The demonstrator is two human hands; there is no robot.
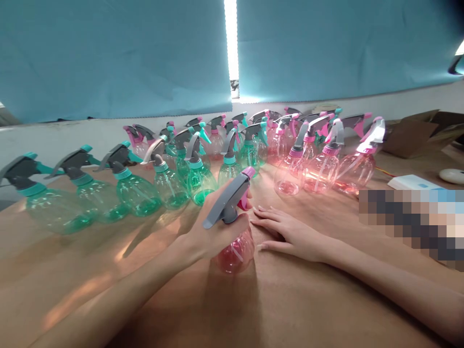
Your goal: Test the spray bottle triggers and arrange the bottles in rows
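My left hand [212,229] is wrapped round the neck of a clear pink spray bottle [234,253] with a grey and pink trigger head. This bottle stands upright on the brown table [297,304], and the fingers hide its collar. Just to its right, my right hand [281,229] lies palm down with fingers stretched out, holding nothing. Its fingertips come close to the bottle; whether they touch it I cannot tell. Beyond my hands stand green spray bottles [139,195] on the left and more pink spray bottles [321,171] on the right.
Several further spray bottles crowd the back, against a white wall [90,137] below blue curtains [116,58]. An opened cardboard box [416,137] sits at the back right. Nearer are a white box-shaped item [413,182], a computer mouse [451,175] and a pixelated patch.
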